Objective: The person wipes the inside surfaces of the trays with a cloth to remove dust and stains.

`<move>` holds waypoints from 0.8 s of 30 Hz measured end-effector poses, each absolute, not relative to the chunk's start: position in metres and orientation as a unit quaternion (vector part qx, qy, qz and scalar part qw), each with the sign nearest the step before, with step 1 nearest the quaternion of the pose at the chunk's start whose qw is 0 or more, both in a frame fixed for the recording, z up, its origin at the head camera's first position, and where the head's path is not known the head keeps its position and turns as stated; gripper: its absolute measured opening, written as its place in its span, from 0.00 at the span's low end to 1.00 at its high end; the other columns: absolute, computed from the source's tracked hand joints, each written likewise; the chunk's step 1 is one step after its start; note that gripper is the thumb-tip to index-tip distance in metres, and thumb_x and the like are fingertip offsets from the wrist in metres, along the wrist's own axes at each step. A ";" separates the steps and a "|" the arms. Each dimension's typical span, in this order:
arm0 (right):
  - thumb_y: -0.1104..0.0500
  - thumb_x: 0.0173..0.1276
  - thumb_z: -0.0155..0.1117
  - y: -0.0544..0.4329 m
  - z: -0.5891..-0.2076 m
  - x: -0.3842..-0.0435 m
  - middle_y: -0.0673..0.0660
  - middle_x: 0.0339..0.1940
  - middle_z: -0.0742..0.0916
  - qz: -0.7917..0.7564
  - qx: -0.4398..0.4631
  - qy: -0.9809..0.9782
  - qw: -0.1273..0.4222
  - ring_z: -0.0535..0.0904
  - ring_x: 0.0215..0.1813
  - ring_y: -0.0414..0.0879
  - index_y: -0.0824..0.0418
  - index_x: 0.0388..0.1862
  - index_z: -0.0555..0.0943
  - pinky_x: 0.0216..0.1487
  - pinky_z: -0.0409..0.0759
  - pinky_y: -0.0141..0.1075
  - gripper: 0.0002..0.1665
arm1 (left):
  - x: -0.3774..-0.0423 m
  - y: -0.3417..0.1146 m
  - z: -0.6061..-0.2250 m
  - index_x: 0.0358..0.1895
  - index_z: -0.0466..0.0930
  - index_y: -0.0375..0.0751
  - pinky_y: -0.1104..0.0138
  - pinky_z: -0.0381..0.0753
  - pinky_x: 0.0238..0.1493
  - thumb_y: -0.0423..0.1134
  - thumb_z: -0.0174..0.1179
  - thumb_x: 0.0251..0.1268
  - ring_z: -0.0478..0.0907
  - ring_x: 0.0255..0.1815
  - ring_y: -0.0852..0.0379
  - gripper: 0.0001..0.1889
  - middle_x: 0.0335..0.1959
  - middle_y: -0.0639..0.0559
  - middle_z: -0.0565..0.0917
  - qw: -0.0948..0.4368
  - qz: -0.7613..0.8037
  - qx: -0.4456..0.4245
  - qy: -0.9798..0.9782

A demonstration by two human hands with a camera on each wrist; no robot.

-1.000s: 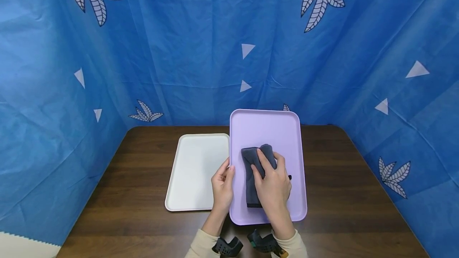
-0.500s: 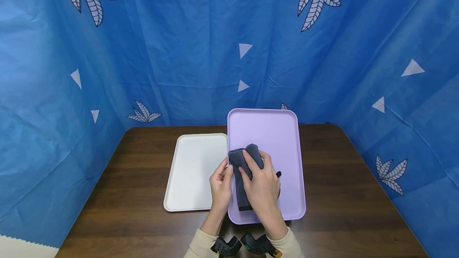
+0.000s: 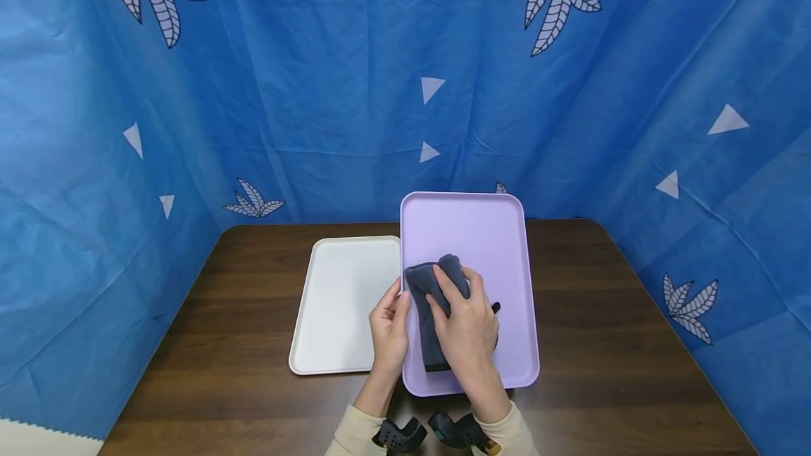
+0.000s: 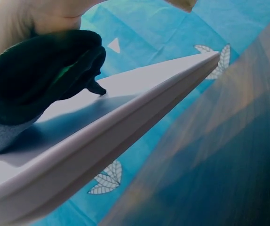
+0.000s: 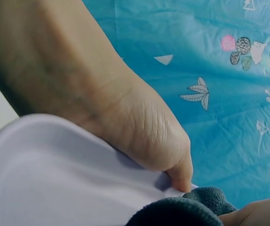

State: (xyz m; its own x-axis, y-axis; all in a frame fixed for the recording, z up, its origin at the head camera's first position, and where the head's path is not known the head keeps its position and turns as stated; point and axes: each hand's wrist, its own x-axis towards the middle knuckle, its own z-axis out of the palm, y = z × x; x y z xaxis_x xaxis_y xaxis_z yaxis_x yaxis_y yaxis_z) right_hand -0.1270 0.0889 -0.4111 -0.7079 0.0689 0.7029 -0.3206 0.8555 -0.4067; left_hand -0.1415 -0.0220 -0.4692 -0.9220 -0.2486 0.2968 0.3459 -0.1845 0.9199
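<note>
My left hand (image 3: pixel 389 333) pinches the left rim of a lilac tray (image 3: pixel 465 227), thumb on the inner side. The tray is raised above the table, as its side wall (image 4: pixel 111 141) in the left wrist view shows. My right hand (image 3: pixel 467 329) grips a folded dark grey cloth (image 3: pixel 421 286) against the tray's surface, close to the left rim. A small black tab (image 3: pixel 496 307) sticks out to the right of that hand. In the right wrist view the cloth (image 5: pixel 175 212) lies at the bottom, near my left thumb; the palm side of my right hand is hidden.
A white tray (image 3: pixel 345 301) lies flat on the brown wooden table (image 3: pixel 253 287), its right edge overlapped by the lilac tray. Blue curtain (image 3: pixel 317 90) with leaf prints hangs behind and on both sides. Each wrist wears a black strap mount (image 3: pixel 400 435).
My right hand has slid the cloth leftward over the tray, from its middle to near the left rim, then a touch back right. My left hand keeps its hold on the rim.
</note>
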 end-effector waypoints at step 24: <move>0.59 0.53 0.78 0.133 -0.422 -0.126 0.67 0.55 0.80 0.282 -0.026 -0.894 0.348 0.81 0.27 0.61 0.52 0.58 0.83 0.20 0.75 0.48 0.30 | -0.143 -0.024 -0.470 0.62 0.72 0.24 0.73 0.83 0.38 0.32 0.52 0.73 0.84 0.39 0.65 0.19 0.41 0.24 0.82 0.186 -0.779 -0.043 -0.597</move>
State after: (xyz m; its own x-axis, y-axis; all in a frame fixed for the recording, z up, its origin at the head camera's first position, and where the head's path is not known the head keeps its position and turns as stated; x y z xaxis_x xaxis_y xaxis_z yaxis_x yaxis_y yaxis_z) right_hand -0.1263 0.1335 -0.4224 -0.7570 0.2423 0.6068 -0.1496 0.8397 -0.5220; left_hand -0.1430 -0.0238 -0.4696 -0.9270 -0.2389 0.2891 0.3414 -0.2182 0.9143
